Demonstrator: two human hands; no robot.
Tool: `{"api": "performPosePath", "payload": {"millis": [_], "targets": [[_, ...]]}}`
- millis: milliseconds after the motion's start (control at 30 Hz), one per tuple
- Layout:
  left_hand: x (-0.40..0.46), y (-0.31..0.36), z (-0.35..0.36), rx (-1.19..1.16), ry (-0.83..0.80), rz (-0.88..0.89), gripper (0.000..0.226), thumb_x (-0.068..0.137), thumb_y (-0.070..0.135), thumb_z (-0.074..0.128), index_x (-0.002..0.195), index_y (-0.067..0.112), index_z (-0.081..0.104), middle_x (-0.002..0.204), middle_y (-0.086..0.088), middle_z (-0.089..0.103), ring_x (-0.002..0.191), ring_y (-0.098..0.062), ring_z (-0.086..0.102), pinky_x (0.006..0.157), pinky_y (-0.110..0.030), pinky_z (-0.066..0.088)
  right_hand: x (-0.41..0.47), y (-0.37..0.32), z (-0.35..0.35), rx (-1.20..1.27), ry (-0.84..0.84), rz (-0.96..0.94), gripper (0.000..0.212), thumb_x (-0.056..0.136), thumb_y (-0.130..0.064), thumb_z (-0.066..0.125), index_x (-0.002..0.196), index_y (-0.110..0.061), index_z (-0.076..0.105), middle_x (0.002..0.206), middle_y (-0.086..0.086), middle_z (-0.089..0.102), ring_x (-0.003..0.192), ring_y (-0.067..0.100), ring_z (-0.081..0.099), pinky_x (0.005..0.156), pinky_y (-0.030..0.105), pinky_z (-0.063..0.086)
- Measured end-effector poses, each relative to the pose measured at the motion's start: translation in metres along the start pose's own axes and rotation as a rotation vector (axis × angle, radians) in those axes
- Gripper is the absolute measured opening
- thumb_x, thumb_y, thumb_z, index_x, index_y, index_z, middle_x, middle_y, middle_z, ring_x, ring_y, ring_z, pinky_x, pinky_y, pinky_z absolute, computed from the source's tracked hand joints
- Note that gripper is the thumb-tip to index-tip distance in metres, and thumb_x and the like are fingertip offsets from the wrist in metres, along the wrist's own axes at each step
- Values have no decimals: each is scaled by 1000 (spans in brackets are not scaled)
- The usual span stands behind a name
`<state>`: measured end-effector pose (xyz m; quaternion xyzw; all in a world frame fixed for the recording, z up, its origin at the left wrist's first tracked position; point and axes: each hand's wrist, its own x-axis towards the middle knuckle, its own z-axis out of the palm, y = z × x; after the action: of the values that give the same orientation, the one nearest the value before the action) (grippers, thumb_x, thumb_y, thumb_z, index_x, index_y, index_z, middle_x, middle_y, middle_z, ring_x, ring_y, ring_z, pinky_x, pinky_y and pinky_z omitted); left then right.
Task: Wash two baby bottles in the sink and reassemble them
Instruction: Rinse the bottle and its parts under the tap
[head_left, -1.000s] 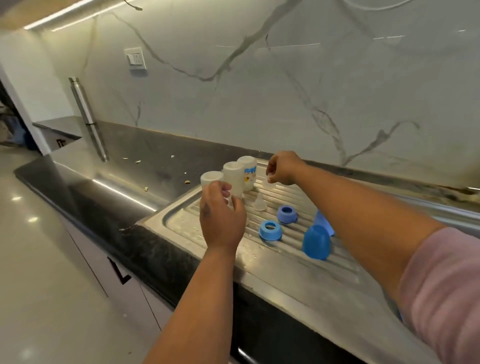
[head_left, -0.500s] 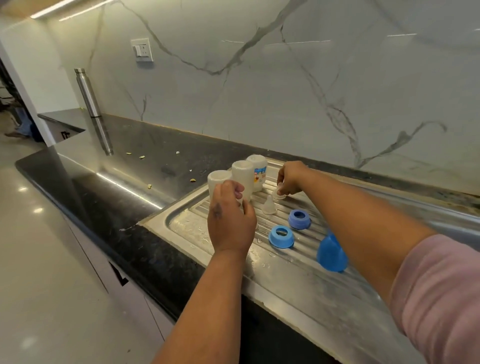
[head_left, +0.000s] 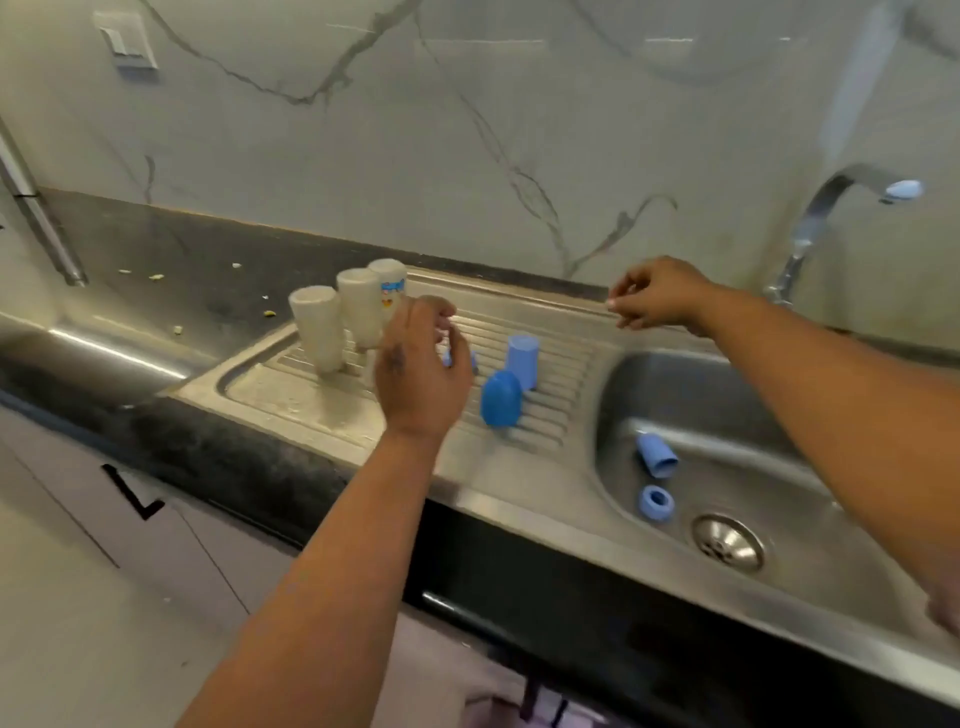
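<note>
Three pale baby bottles (head_left: 317, 332) stand upside down in a row at the left of the steel drainboard (head_left: 291, 395). My left hand (head_left: 421, 379) hovers just right of them with its fingers curled. Blue collar rings (head_left: 474, 361) peek out behind it, and whether it holds one is hidden. Two blue caps (head_left: 501, 397) stand on the ribs to its right. My right hand (head_left: 660, 293) is raised over the drainboard's back edge, its fingertips pinching something small and pale that is too blurred to name. In the sink basin (head_left: 779, 467) lie another blue cap (head_left: 657, 454) and a blue ring (head_left: 657, 501).
A curved faucet (head_left: 826, 208) rises behind the basin at the right, and the drain (head_left: 727, 543) sits at the basin's front. Crumbs dot the black counter (head_left: 182, 249) left of the drainboard. A steel rod (head_left: 36, 223) leans at the far left.
The view has swung right, bringing the basin in. My left hand has let go of the bottles and shifted right. My right hand has lifted off the drainboard and moved right towards the basin.
</note>
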<state>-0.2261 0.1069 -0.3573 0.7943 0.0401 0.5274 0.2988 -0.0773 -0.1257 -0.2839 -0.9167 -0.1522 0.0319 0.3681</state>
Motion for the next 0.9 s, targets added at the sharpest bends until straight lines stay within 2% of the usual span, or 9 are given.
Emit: {"api": "performPosePath", "payload": {"millis": [100, 200, 300, 400, 467, 567, 700, 800, 900], "targets": [[-33, 65, 37, -207, -140, 103, 15, 81, 4, 61, 95, 9, 62, 90, -3, 59, 76, -9, 54, 70, -11, 39, -37, 76, -21, -126, -29, 151, 16, 89, -11, 68, 98, 3, 68, 90, 22, 69, 80, 30, 68, 77, 38, 57], [-65, 126, 80, -354, -329, 10, 18, 80, 3, 64, 96, 12, 61, 89, 3, 56, 75, -8, 53, 69, -15, 43, -62, 130, -13, -311, -143, 250, 23, 90, -16, 67, 110, -5, 68, 96, 12, 69, 83, 21, 66, 70, 29, 53], [-81, 150, 117, -453, -522, -261, 17, 83, 6, 65, 97, 16, 62, 88, 7, 56, 76, -4, 53, 76, -19, 47, -73, 152, 22, -640, -427, 112, 43, 88, -20, 68, 130, -20, 58, 130, 4, 59, 114, 20, 57, 93, 29, 45], [-80, 137, 137, -392, -551, -455, 15, 84, 9, 63, 91, 21, 59, 85, 5, 60, 80, -11, 58, 79, -26, 49, -69, 164, 63, -803, -626, -44, 67, 88, -21, 68, 147, -27, 38, 149, 7, 36, 134, 25, 40, 111, 34, 32], [-75, 124, 138, -299, -540, -459, 11, 85, 11, 62, 92, 19, 60, 91, 1, 63, 84, -14, 58, 75, -21, 43, -62, 169, 78, -844, -676, -93, 65, 88, -20, 68, 146, -25, 41, 148, 9, 35, 134, 26, 38, 109, 29, 31], [-70, 112, 137, -252, -511, -463, 9, 86, 13, 62, 90, 20, 60, 88, 2, 62, 82, -12, 56, 73, -19, 37, -57, 179, 86, -744, -683, -82, 47, 83, -13, 72, 128, -15, 59, 122, 6, 57, 113, 22, 54, 84, 23, 40], [-73, 114, 147, -228, -520, -501, 7, 85, 12, 64, 91, 16, 65, 84, 2, 62, 83, -15, 57, 76, -21, 40, -52, 193, 61, -526, -480, -39, 35, 80, -15, 76, 114, -16, 68, 106, 2, 65, 98, 20, 61, 77, 23, 44], [-79, 125, 165, -254, -586, -516, 9, 85, 11, 65, 90, 16, 71, 82, 3, 66, 83, -15, 62, 77, -21, 44, -48, 202, 6, 69, -102, 151, 15, 87, -17, 71, 102, -16, 69, 93, 3, 66, 80, 16, 63, 73, 29, 56], [-89, 143, 197, -246, -687, -553, 13, 87, 15, 65, 93, 17, 76, 93, 1, 73, 89, -14, 65, 82, -20, 46, -50, 216, -25, 659, 249, 308, 8, 95, -12, 59, 89, -14, 64, 105, 17, 64, 80, 17, 63, 69, 27, 56]]}}
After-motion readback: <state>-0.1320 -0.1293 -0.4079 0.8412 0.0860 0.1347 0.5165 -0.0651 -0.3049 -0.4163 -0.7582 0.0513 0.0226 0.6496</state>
